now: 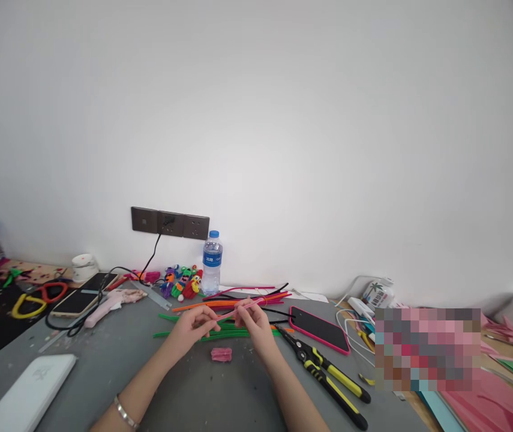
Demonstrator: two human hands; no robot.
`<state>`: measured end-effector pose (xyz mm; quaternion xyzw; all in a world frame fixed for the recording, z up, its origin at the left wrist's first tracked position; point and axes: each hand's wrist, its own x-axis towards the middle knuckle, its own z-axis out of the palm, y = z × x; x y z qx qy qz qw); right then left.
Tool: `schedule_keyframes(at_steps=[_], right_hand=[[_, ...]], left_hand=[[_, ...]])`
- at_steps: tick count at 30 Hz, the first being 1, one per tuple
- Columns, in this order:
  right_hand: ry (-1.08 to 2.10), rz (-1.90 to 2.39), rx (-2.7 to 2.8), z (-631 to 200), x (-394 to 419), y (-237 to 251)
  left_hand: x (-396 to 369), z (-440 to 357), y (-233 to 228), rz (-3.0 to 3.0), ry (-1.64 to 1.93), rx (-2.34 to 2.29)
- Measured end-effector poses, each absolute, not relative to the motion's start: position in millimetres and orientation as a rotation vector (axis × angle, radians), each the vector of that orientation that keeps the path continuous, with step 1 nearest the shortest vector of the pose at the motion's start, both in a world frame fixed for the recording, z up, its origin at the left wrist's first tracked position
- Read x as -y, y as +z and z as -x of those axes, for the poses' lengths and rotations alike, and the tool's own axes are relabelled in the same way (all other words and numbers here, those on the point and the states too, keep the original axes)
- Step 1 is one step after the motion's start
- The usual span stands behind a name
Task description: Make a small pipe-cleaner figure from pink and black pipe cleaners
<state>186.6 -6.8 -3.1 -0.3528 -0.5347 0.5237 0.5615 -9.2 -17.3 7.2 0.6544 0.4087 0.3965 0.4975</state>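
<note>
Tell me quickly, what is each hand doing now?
Left hand: closed on the pink pipe cleaner.
Right hand: closed on the same pink pipe cleaner.

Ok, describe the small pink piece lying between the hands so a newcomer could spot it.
Start at the clear plastic water bottle by the wall, then come down past the green pipe cleaners. The small crumpled pink piece lies alone on the grey table, short and bunched while its neighbours are long and straight.
</note>
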Motion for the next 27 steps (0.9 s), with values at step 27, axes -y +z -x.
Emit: schedule_keyframes(at_steps=[27], right_hand=[[1.322, 0.869, 1.147, -207, -4, -13]], left_hand=[[36, 11, 11, -2.234, 0.568, -1.042]])
